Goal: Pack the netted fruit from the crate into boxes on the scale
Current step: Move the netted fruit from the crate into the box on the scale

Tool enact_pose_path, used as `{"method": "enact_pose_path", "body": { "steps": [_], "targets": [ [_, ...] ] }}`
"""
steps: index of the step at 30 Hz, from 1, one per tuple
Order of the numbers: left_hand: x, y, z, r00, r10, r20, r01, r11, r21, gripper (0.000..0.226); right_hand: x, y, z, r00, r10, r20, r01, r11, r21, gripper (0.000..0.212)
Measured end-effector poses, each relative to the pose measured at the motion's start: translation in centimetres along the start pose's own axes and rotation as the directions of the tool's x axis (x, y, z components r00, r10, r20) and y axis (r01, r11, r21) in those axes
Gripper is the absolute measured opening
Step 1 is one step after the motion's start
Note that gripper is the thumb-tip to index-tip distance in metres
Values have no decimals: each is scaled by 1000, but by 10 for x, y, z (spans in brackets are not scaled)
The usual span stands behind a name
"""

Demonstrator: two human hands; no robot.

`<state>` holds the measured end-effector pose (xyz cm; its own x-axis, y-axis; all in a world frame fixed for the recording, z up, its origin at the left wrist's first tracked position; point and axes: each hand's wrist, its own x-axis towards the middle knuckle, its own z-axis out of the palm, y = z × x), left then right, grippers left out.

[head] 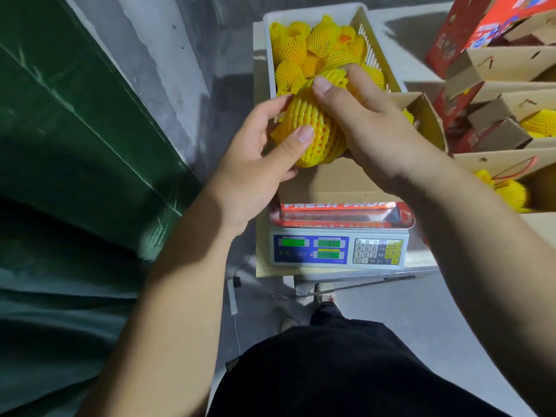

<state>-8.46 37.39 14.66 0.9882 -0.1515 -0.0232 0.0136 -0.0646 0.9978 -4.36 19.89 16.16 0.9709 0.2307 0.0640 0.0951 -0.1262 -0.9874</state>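
At frame centre, left hand (258,152) and right hand (370,127) clasp a netted fruit (313,130), long axis upright, above the box (340,182).

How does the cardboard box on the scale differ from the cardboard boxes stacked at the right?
The brown cardboard box on the scale sits alone on the grey electronic scale, while the brown cardboard boxes at the right are piled beside it. Its contents are hidden behind the left hand and right hand, which hold a yellow foam-netted fruit over it; two of the right-hand boxes show netted fruit inside. All have open flaps and red printed sides.
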Motion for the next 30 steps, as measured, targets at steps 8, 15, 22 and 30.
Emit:
{"method": "enact_pose_path", "body": {
  "steps": [8, 15, 22, 30],
  "targets": [
    [-7, -6, -2, 1000, 9, 27, -9, 1000, -13, 71, -7, 0, 9, 999, -13, -49, 12, 1000, -7, 33],
    [0, -9, 12, 999, 2, 43, 4, 991, -136, 70, 0, 0, 5, 995, -67, -68, 68, 997, 25, 16],
    [26, -14, 25, 998, -8, -68, -9, 968, -251, 53, 17, 10, -8, 991, -47, -127, 65, 988, 142, 23],
    [82, -20, 32, 967, -109, -231, 36, 954, -298, 40, 73, 20, -40, 996, -15, 89, 11, 999, 47, 30]
  ]
}}
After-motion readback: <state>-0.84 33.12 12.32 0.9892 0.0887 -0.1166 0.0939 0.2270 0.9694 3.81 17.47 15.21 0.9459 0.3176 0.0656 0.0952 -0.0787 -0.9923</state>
